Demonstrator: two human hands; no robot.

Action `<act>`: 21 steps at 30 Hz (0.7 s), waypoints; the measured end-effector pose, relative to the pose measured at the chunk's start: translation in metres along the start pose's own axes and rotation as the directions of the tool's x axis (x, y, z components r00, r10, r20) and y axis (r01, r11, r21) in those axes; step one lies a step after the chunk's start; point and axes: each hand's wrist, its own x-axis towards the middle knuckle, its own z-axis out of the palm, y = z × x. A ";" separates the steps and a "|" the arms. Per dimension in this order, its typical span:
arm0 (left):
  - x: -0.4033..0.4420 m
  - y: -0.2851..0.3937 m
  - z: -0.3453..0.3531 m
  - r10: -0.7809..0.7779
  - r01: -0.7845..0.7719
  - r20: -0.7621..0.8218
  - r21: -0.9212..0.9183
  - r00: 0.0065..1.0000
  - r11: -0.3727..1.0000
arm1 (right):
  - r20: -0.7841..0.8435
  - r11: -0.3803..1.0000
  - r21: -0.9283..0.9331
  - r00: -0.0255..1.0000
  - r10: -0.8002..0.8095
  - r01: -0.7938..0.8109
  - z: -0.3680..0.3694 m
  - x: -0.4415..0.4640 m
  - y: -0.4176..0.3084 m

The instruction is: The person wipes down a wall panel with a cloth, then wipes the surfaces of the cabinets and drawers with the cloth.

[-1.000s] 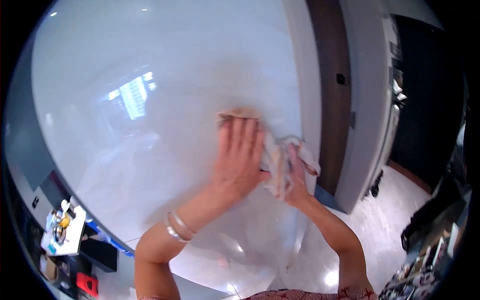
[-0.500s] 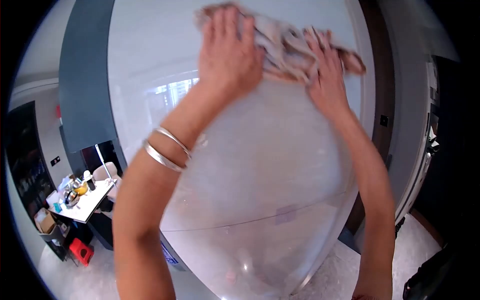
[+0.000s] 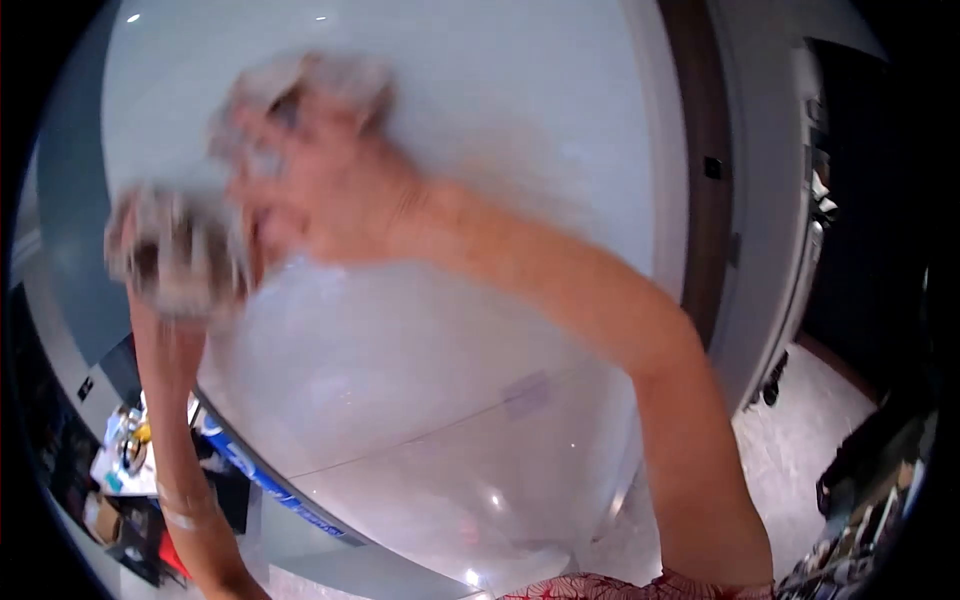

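Now the left hand (image 3: 155, 325) and right hand (image 3: 335, 185) have shifted toward the glossy white panel (image 3: 450, 330)'s left edge, bringing the crumpled beige fabric cloth (image 3: 190, 255) there; the left clutches one bunch, the right touches another, its grip too blurred to tell.

Now reaching right hand (image 3: 330, 178) across leftward, higher than left hand (image 3: 158, 316), covering most of the latter with cloth (image 3: 190, 265).

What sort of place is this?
Likely a home interior, though I can't tell which room: cluttered white table, wall socket, shiny pale panel.
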 end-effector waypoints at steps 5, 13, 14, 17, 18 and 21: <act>-0.054 0.084 0.006 -0.272 0.268 0.057 -0.448 0.961 0.853 | 0.004 0.912 0.409 1.000 -0.018 0.015 -0.004 -0.054 -0.050; 0.098 0.117 0.062 0.103 -0.171 -0.252 -0.265 0.962 0.949 | 0.113 0.968 0.224 0.990 0.089 -0.113 -0.023 -0.056 0.062; 0.120 0.125 0.071 0.118 -0.195 -0.274 -0.274 0.954 0.942 | 0.130 0.972 0.203 0.987 0.093 -0.118 -0.033 -0.058 0.081; 0.192 0.145 0.098 0.158 -0.257 -0.322 -0.293 0.933 0.921 | 0.305 0.931 0.203 0.923 0.234 -0.303 -0.053 -0.065 0.141; 0.214 0.152 0.107 0.169 -0.274 -0.333 -0.299 0.928 0.914 | 0.326 0.907 0.233 0.907 0.267 -0.351 -0.053 -0.069 0.162; 0.276 0.173 0.131 0.177 -0.299 -0.351 -0.332 0.919 0.894 | 0.170 0.892 0.233 0.919 0.355 -0.387 -0.057 -0.093 0.194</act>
